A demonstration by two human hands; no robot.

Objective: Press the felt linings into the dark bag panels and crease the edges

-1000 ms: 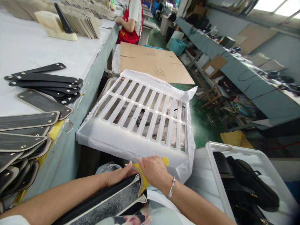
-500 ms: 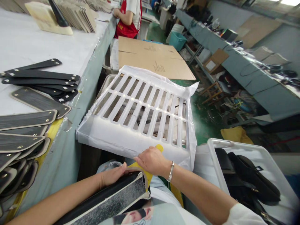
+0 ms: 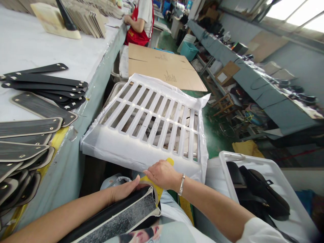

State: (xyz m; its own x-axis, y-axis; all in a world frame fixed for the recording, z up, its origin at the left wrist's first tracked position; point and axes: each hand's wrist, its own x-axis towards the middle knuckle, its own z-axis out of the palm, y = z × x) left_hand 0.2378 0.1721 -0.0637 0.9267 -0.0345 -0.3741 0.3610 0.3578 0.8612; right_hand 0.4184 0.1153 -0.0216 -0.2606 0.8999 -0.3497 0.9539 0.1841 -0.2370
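My left hand [image 3: 124,189] grips the upper end of a long black panel with a cream edge and a speckled grey face [image 3: 121,216], which lies across my lap. My right hand [image 3: 163,174] presses a yellow tool [image 3: 159,190] against that same end of the panel; a bracelet shows on its wrist. Both hands meet just below the near edge of a white slatted crate lid covered with white cloth [image 3: 152,118].
Black strap-shaped pieces with rivets [image 3: 37,101] lie spread on the white worktable at left. A white bin with black bags [image 3: 258,192] stands at right. Flat cardboard [image 3: 162,65] lies beyond the lid. A person in a red apron [image 3: 139,20] works further up the table.
My hands stay on the panel's end; my right hand has slid slightly up and left with the yellow tool. The camera has shifted a little.
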